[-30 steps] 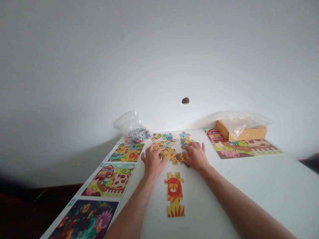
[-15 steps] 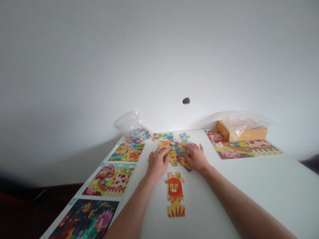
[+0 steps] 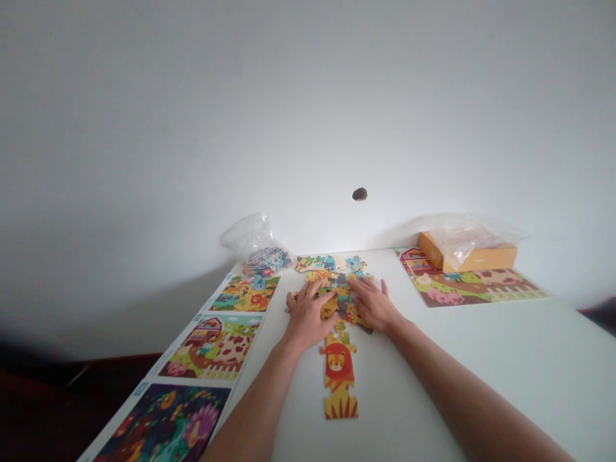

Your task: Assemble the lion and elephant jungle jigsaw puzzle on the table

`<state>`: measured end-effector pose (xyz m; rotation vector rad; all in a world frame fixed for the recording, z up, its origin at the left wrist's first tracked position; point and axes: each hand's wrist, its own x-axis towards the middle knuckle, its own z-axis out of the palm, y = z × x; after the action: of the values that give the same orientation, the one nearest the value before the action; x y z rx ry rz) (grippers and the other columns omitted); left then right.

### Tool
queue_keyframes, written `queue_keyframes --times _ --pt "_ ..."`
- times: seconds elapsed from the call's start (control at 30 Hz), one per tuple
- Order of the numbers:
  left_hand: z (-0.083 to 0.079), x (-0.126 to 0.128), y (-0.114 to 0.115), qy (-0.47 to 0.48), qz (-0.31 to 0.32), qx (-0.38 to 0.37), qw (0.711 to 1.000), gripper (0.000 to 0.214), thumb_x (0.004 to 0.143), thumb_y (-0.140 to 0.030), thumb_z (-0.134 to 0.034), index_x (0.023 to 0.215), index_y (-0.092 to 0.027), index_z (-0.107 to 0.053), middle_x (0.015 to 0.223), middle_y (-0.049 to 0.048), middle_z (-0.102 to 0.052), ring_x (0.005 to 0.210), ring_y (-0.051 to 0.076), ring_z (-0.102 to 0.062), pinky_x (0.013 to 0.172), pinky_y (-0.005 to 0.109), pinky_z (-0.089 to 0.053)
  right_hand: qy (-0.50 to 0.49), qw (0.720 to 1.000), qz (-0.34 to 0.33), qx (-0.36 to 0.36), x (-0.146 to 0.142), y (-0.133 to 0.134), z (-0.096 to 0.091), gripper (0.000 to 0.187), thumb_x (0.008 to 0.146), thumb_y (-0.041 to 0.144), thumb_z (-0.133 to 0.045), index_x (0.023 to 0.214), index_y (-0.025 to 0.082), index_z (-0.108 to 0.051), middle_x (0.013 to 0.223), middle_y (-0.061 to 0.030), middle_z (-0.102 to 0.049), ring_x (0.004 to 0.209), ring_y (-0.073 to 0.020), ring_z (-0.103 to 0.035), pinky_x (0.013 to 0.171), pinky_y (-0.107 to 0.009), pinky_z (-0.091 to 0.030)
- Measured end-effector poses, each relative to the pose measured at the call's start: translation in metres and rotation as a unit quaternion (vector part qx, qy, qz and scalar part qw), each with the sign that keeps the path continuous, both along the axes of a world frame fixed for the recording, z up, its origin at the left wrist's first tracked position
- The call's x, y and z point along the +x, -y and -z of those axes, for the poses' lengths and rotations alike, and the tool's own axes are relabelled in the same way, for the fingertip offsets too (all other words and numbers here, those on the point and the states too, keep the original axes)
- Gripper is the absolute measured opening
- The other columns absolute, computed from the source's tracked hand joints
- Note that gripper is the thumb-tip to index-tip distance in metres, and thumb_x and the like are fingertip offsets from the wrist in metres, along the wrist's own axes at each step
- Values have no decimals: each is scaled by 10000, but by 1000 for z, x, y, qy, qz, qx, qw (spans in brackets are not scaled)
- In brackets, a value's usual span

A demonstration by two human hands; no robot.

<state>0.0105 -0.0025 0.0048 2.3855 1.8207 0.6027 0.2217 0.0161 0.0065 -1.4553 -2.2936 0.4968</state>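
Note:
A loose heap of colourful jigsaw pieces [image 3: 342, 296] lies on the white table between my hands. My left hand [image 3: 310, 311] rests on the heap's left side, its fingers spread over the pieces. On the right side, my right hand [image 3: 374, 301] has its fingers stretched out flat on the heap. Both palms cover some of the pieces. Nearer to me lies a joined strip of puzzle [image 3: 339, 382] showing a lion's head above yellow and red grass. Its top end reaches close to the heap and my left thumb.
Along the left edge lies a sheet of printed pictures [image 3: 212, 346]. Behind it stands a clear bag of pieces [image 3: 264, 253]. More pieces [image 3: 332, 263] lie by the wall. At right, an orange box [image 3: 479, 258] under clear plastic stands on a farm picture [image 3: 481, 289].
My left hand has spread its fingers and shifted slightly right over the heap. My right fingers have straightened. Some pieces have slid, one now near the strip's top.

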Motion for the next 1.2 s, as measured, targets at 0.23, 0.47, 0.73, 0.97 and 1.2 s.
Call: queue_keyframes --times 0.23,0.47,0.73,0.97,1.2 --pt "-2 0 0 -5 -25 12 1000 411 849 -329 -633 1244 -441 -652 1516 2 -461 1402 386 -351 1099 734 -183 0 996 82 27 3 -2 -7 516 914 179 -364 1397 272 -518 1411 -71 -561 1381 -263 -370 1143 -637 -127" --pt "-3 1 2 -14 -1 12 1000 448 782 -418 -734 1223 -450 -663 1516 7 -457 1391 404 -333 1102 736 -151 -1 998 60 17 -1 -5 4 418 883 328 -548 1297 317 -601 1444 -37 -531 1383 -305 -349 1110 -703 -99" --pt "7 -4 -7 0 -90 33 995 311 830 -376 -707 1139 -401 -709 1437 11 -536 1305 342 -433 1088 642 -286 -3 988 141 65 12 -1 -8 371 868 319 -546 1216 269 -665 1257 -86 -605 1141 -280 -493 1039 -514 -305" --pt "13 -10 -14 31 -118 72 990 317 815 -372 -730 1120 -287 -737 1354 85 -574 1247 312 -500 1082 477 -403 31 997 9 73 8 3 -4 440 804 336 -652 1243 368 -658 1235 -57 -559 1164 -276 -450 1034 -485 -288" --pt "20 -15 -19 65 -91 89 990 314 805 -332 -746 1110 -261 -741 1318 117 -565 1245 314 -512 1085 488 -422 39 989 98 100 11 -5 1 348 892 277 -618 1230 337 -678 1222 -89 -578 1140 -282 -462 1033 -499 -308"
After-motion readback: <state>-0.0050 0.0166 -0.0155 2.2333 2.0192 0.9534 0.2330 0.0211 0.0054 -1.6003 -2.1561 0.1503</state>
